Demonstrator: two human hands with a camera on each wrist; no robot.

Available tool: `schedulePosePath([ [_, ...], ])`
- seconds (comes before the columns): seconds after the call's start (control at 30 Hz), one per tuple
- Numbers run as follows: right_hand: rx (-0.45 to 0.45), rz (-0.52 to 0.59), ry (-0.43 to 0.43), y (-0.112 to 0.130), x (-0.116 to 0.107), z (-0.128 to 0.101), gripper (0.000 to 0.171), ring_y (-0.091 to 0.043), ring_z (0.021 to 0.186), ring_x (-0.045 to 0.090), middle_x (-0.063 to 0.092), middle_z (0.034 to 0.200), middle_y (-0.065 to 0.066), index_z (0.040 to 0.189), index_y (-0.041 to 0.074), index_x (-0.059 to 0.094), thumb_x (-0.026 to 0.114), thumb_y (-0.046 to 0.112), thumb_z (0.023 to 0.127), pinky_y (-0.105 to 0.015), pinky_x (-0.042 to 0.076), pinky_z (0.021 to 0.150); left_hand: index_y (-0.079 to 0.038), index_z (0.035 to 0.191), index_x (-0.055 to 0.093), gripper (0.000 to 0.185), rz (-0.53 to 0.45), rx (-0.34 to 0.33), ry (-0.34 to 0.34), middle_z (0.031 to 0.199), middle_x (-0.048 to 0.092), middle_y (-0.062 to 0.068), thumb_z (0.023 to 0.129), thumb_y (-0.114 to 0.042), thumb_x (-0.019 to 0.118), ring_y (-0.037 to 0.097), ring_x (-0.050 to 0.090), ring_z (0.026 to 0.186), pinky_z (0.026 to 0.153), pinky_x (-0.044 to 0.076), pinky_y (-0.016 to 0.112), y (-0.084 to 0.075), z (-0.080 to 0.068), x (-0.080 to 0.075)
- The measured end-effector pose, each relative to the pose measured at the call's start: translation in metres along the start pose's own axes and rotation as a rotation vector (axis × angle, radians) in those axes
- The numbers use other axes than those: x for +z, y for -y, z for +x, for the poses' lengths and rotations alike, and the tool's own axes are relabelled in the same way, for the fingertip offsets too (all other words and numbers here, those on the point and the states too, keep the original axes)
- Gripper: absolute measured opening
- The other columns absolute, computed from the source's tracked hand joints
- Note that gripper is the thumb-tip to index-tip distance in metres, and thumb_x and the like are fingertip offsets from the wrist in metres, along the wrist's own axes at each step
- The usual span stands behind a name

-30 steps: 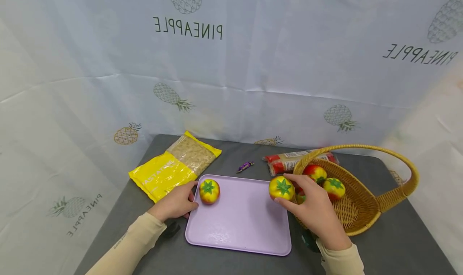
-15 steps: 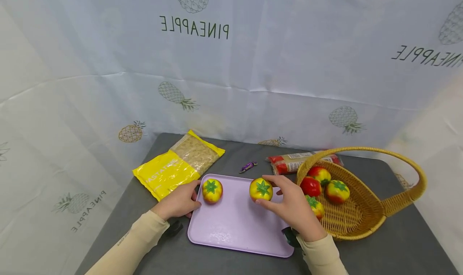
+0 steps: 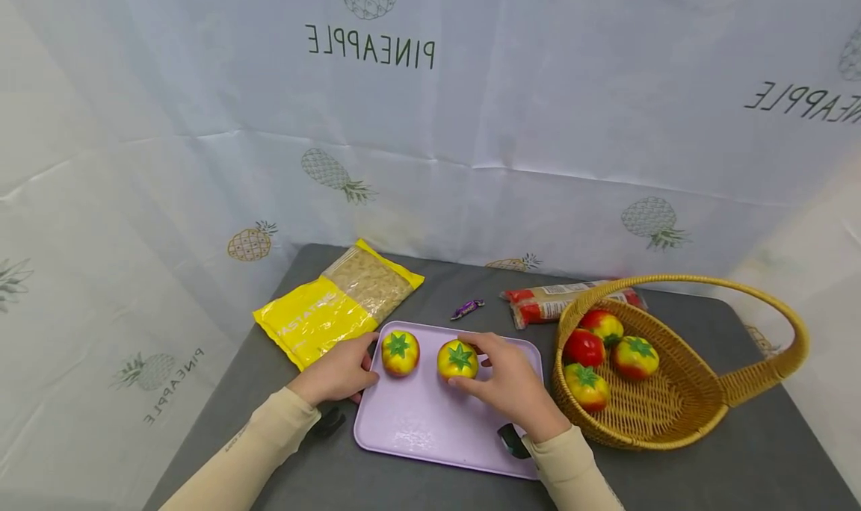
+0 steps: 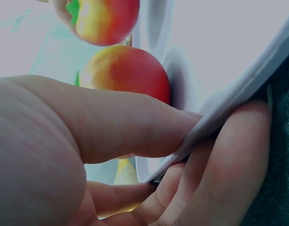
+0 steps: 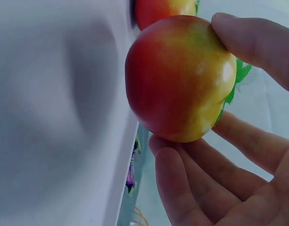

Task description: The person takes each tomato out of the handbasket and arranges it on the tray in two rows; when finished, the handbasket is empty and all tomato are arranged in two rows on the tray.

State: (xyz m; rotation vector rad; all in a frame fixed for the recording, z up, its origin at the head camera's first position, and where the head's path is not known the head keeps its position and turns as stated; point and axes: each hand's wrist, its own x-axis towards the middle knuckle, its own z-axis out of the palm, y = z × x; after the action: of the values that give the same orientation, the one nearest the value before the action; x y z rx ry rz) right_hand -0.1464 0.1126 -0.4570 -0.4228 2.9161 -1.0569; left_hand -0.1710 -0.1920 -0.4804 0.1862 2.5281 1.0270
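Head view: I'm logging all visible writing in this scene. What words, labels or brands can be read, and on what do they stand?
"PINEAPPLE", mirrored, on the backdrop cloth, top centre.
"PINEAPPLE", mirrored, cut off at the cloth's right edge.
"PINEAPPLE", mirrored, on the cloth at lower left.
yellow bag: pale mirrored lettering, too blurred to read.
red packet: label too small to read.
purple candy wrapper: nothing legible.

Two tomatoes [image 3: 400, 352] [image 3: 458, 359] sit on the tray [image 3: 430, 421] between the left hand [image 3: 336, 376] and right hand [image 3: 514, 388]; basket [image 3: 679, 414] lies right of the right hand, bag [image 3: 336, 309] beyond the left.
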Motion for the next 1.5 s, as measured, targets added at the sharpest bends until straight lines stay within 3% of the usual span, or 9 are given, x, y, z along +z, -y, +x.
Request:
schedulePosePath([
  [0.6, -0.012, -0.021, 0.003, -0.006, 0.01, 0.003, 0.065, -0.014, 0.11, 0.07, 0.072, 0.134, 0.003, 0.143, 0.02, 0.068, 0.094, 0.035, 0.084, -0.04, 0.064, 0.096, -0.006, 0.161, 0.045, 0.079, -0.003, -0.01, 0.012, 0.091, 0.06, 0.008, 0.093, -0.014, 0.084, 0.021, 0.065, 0.062, 0.055, 0.06, 0.027, 0.0, 0.001, 0.0],
  [1.5, 0.025, -0.047, 0.023, -0.006, 0.012, 0.003, 0.073, -0.024, 0.115, 0.071, 0.069, 0.143, -0.003, 0.15, 0.019, 0.063, 0.092, 0.039, 0.086, -0.045, 0.064, 0.099, -0.008, 0.162, 0.045, 0.079, 0.012, -0.007, 0.006, 0.09, 0.06, 0.008, 0.093, -0.014, 0.084, 0.022, 0.064, 0.06, 0.054, 0.059, 0.028, 0.0, 0.002, 0.0],
])
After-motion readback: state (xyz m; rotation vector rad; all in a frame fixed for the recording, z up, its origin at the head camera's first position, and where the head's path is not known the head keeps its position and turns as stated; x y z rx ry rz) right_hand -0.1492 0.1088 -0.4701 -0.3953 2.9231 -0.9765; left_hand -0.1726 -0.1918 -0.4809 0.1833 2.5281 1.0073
